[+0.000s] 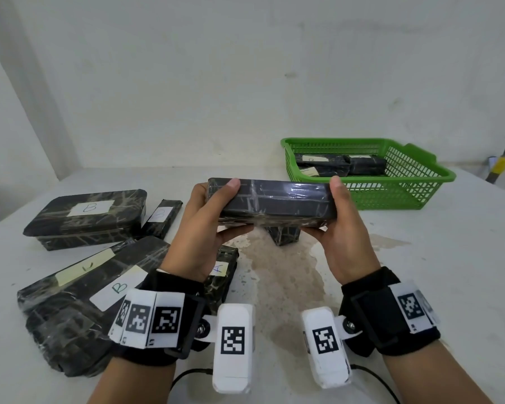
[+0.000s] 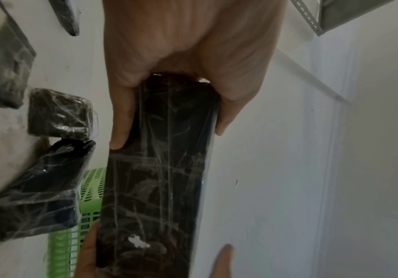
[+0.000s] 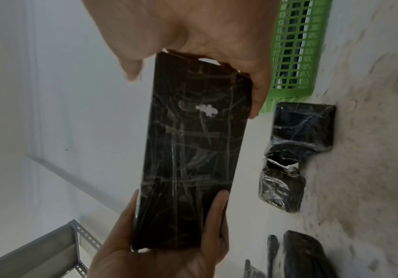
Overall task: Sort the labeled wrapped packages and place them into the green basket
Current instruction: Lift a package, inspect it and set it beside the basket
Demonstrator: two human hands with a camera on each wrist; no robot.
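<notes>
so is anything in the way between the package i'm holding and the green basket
Nothing visible. The held package is up off the table between the left hand and right hand, and the green basket sits just beyond its right end. Packages already fill the basket's far left; the near right looks free.

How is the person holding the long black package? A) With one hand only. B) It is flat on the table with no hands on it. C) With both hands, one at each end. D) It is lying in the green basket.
C: in the head view the left hand grips one end of the long black package and the right hand grips the other, holding it up above the table and short of the green basket.
</notes>
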